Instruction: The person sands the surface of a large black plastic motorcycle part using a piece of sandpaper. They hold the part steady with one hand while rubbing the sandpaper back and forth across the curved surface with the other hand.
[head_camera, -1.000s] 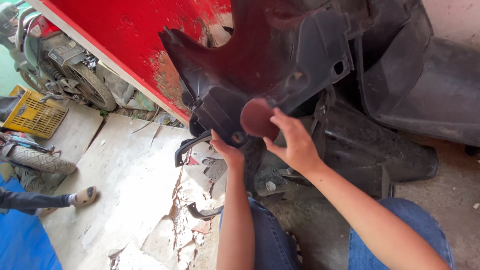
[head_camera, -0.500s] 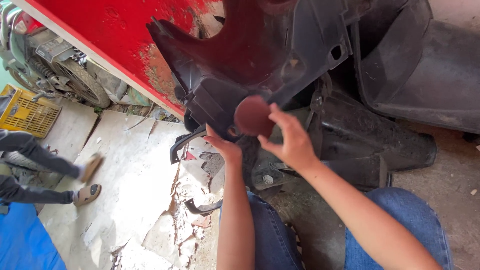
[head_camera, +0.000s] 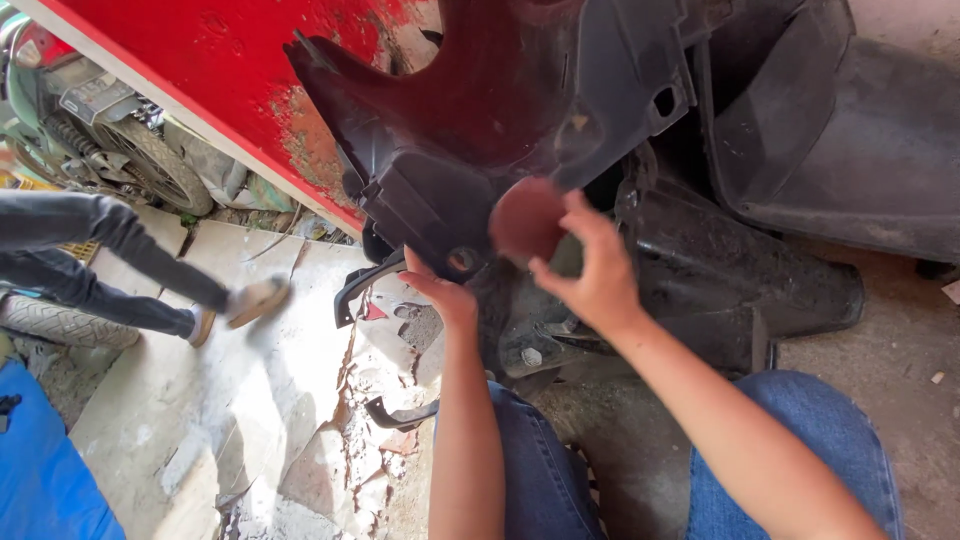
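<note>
While the right hand (head_camera: 598, 272) grasps a round sanding disc (head_camera: 527, 220), the left hand (head_camera: 440, 292), its clasp unclear, props the dark fairing panel (head_camera: 470, 110) just above.

Above me to the left, a red painted panel (head_camera: 200, 70), rust-flaked along its lower edge. Behind it, a parked motorcycle (head_camera: 95, 135), rear wheel showing. Someone's legs in dark trousers and tan shoes (head_camera: 130, 270) cross the cracked tile floor (head_camera: 250, 420). Blue tarp (head_camera: 45, 470) at lower left. My knees in blue jeans (head_camera: 800, 440).
</note>
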